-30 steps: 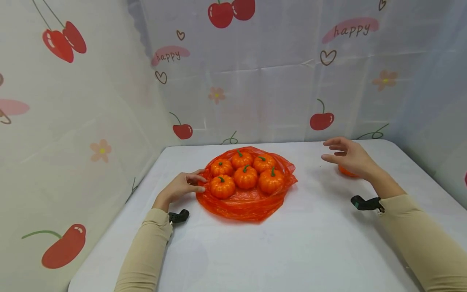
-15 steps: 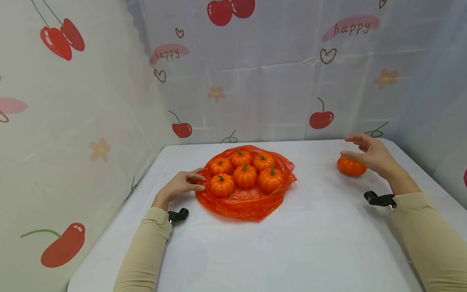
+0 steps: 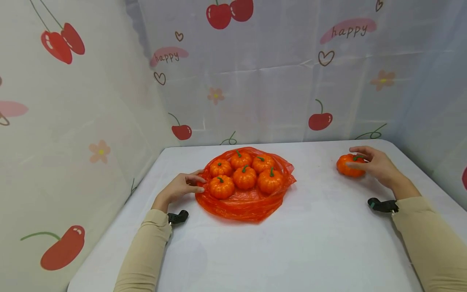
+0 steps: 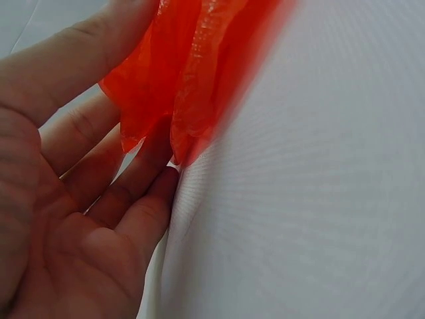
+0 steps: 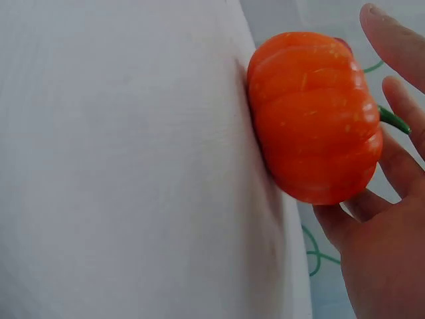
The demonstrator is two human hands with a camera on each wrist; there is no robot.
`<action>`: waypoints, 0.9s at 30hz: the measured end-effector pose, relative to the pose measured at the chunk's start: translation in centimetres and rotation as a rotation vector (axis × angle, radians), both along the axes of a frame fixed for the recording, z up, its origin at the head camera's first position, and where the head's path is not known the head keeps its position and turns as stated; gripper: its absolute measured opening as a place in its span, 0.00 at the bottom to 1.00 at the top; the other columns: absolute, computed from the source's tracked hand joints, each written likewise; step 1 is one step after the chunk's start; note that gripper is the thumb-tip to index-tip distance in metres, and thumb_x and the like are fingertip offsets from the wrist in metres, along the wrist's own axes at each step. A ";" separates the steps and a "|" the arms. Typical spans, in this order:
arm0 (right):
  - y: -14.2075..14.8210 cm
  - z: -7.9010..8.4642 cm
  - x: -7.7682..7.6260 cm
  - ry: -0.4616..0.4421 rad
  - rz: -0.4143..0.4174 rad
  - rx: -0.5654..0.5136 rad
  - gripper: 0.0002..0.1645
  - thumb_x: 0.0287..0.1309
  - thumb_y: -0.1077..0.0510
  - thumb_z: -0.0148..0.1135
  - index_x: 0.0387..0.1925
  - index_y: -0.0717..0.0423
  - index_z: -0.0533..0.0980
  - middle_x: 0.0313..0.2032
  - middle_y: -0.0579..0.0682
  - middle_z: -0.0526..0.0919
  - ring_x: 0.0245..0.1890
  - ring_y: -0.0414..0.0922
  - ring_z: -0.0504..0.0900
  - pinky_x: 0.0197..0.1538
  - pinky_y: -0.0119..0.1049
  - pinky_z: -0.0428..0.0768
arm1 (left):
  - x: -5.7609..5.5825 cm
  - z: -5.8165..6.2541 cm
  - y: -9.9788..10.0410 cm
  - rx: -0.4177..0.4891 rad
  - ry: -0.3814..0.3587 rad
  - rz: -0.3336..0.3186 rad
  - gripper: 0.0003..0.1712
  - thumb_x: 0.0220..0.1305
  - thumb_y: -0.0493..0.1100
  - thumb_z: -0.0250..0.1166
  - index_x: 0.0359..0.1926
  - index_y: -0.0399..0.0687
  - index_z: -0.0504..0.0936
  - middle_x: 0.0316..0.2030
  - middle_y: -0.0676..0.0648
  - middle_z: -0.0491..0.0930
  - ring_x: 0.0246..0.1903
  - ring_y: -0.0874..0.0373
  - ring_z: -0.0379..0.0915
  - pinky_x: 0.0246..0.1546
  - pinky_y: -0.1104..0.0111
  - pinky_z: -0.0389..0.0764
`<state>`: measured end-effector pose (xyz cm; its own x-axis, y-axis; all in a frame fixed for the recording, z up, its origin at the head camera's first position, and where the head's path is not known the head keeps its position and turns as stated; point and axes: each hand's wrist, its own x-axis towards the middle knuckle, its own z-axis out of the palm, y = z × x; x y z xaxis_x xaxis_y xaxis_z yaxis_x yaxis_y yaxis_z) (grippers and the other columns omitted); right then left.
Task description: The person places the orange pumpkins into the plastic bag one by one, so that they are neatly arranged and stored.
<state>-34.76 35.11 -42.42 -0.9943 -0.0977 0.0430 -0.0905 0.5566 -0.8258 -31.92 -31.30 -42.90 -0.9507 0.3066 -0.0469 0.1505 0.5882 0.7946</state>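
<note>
An orange toy pumpkin (image 3: 344, 166) with a green stem sits on the white table at the right. My right hand (image 3: 377, 164) is spread over its near right side, thumb in front and fingers behind. In the right wrist view the pumpkin (image 5: 312, 119) rests on the tabletop, and a gap shows between it and the upper fingers. At the left, my left hand (image 3: 178, 186) holds the edge of a red plastic bag (image 3: 240, 209). The left wrist view has the bag film (image 4: 192, 80) between thumb and fingers. Several pumpkins (image 3: 245, 177) lie in the spread bag.
The white table (image 3: 292, 251) stretches between the bag and the lone pumpkin and toward the front. Printed cloth (image 3: 262, 93) hangs behind the table and along both sides. A small black camera (image 3: 381, 205) is strapped at the right wrist, another (image 3: 178, 217) at the left.
My right hand has moved rightward, then down around the lone pumpkin, which it partly covered earlier. The left hand and the bag have stayed in place.
</note>
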 end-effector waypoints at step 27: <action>0.7 -1.5 0.1 0.017 -0.033 0.013 0.44 0.56 0.36 0.74 0.64 0.56 0.70 0.67 0.43 0.69 0.60 0.49 0.65 0.52 0.30 0.71 | 0.3 0.2 0.2 0.001 0.004 -0.003 0.23 0.58 0.54 0.78 0.53 0.54 0.89 0.77 0.51 0.65 0.79 0.43 0.54 0.73 0.49 0.69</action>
